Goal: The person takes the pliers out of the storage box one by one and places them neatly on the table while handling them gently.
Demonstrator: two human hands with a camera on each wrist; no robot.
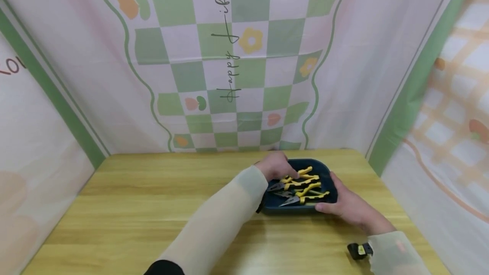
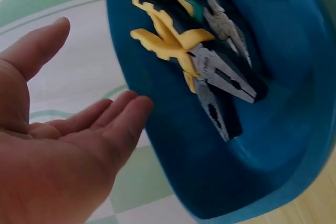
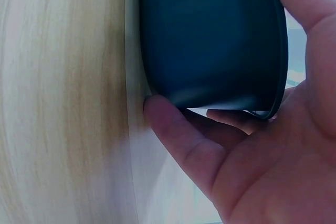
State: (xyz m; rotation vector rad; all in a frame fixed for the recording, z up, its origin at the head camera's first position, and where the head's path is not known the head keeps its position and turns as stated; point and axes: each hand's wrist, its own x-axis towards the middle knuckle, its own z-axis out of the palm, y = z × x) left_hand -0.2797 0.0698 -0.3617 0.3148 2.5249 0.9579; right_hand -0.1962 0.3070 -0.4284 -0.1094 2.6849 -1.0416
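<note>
A dark blue plastic tray (image 1: 294, 210) stands toward the back right of the table. In it lie several pairs of pliers (image 1: 307, 199) with yellow-and-black handles and grey metal jaws, some overlapping. My right hand (image 1: 349, 205) grips the tray's right end; in the right wrist view its fingers (image 3: 184, 145) bend around the tray wall. Over the tray's left far side reaches my left hand (image 1: 275, 165), near the pliers' handles. The left wrist view shows that hand's fingers (image 2: 113, 124) loosely extended beside the rim, the thumb apart and nothing between them.
The wooden table (image 1: 153, 198) extends left and forward of the tray. A patterned cloth (image 1: 248, 75) hangs behind the table, with more cloth at both sides. A small black device (image 1: 358, 251) is strapped at the right wrist.
</note>
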